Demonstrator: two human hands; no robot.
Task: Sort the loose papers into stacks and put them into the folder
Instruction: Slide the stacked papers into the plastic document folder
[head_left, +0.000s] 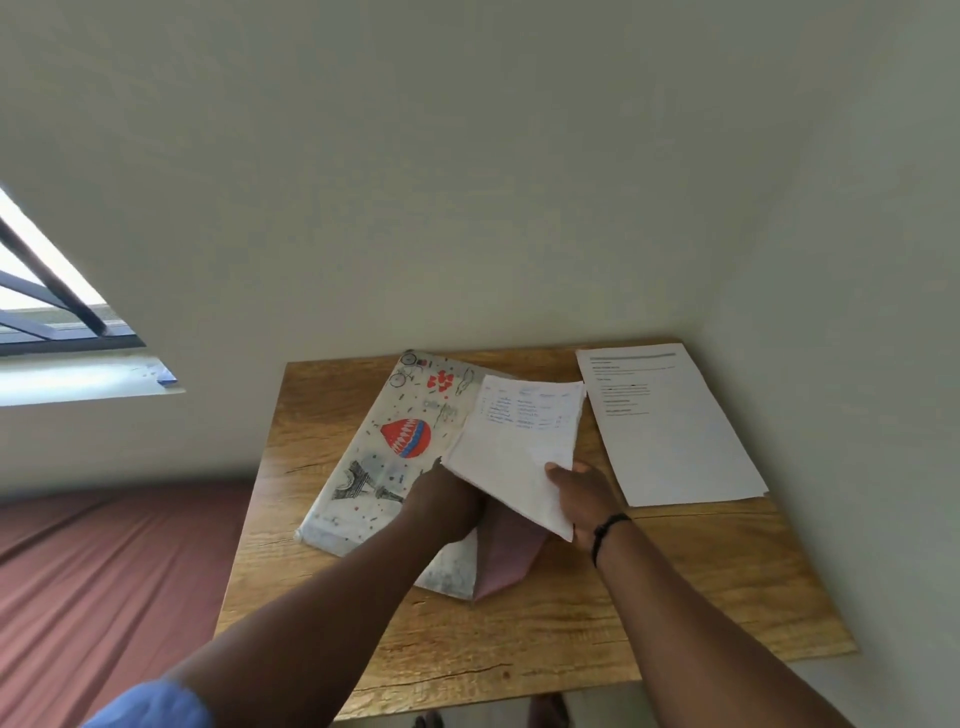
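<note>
Wooden table (545, 613) carries a printed folder (384, 447), lying open with its pink inside showing. Right hand (582, 499) pinches a stack of papers (519, 452) above the opening. Left hand (447, 499) lies partly under that stack, its grip impossible to tell. 1 more sheet (670, 426) lies to the right, apart.

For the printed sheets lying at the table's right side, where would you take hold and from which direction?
Take the printed sheets at their near right corner, coming in from the table's right edge. They lie flat on the wood, and that corner appears to reach the edge or slightly past it, so fingers could probably slip under there. The right hand is nearest, though it currently holds the handwritten papers.
</note>
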